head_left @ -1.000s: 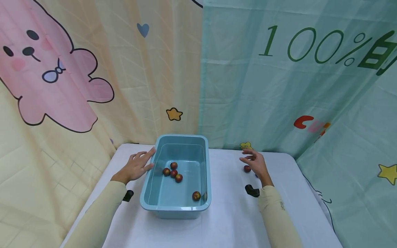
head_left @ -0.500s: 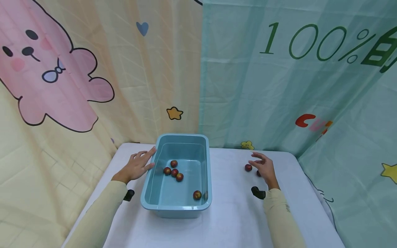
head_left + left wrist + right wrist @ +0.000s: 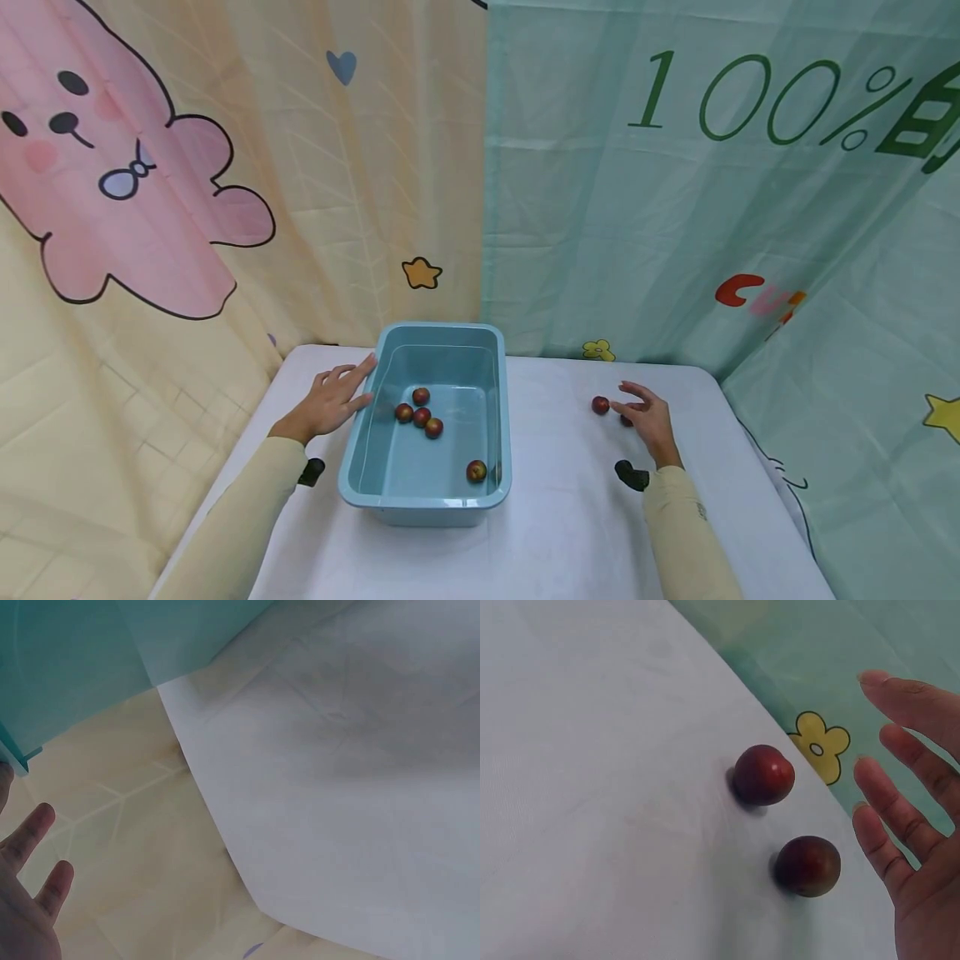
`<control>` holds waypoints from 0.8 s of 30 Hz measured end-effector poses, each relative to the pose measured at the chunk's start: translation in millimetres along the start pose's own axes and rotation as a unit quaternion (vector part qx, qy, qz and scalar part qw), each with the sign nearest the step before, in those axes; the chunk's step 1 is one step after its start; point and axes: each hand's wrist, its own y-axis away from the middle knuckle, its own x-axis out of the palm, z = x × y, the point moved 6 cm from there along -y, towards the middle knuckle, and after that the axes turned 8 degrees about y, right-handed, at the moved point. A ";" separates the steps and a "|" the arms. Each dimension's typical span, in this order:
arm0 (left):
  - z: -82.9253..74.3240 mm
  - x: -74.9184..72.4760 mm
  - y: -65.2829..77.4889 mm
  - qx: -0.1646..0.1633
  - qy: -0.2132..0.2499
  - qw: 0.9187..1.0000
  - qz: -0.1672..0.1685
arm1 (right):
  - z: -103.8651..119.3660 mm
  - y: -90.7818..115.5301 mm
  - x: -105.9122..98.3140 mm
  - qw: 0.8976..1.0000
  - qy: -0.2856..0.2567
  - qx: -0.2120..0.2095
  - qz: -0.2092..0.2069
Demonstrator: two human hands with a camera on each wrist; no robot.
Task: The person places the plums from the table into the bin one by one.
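Observation:
A light blue plastic tub [image 3: 423,502] stands on the table with several small dark red plums [image 3: 422,417] on its floor. My left hand [image 3: 326,407] rests on the tub's left rim with its fingers spread; the left wrist view catches those fingers [image 3: 56,889] beside the tub wall. Right of the tub, my right hand [image 3: 648,419] hovers over the table, fingers apart and holding nothing. Just below it are two loose plums, a redder one [image 3: 763,775] and a darker one [image 3: 808,866]. In the head view the hand partly covers the darker plum [image 3: 626,421].
A white cloth covers the table [image 3: 555,517]. Patterned curtains [image 3: 600,208] hang right behind its far edge and along both sides. A dark wrist camera [image 3: 632,476] sticks out from the right sleeve, and another [image 3: 311,472] from the left.
My right hand has shifted rightward and slightly down from above the redder plum to the darker one, uncovering more of both. The left hand has stayed on the rim.

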 end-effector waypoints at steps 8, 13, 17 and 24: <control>0.7 0.4 0.1 -0.009 -0.006 1.000 0.000 | 14.0 31.6 -13.1 0.998 -0.003 0.056 0.003; 1.0 2.2 0.7 -0.008 -0.009 1.000 0.002 | 33.4 61.1 -23.3 0.996 -0.010 0.089 0.014; -0.1 1.6 0.2 -0.005 -0.006 1.000 0.001 | 23.4 61.4 -21.6 0.994 -0.014 0.107 0.016; 0.7 1.2 1.5 -0.015 0.001 1.000 -0.002 | 13.9 60.5 -17.0 0.992 -0.016 0.123 0.001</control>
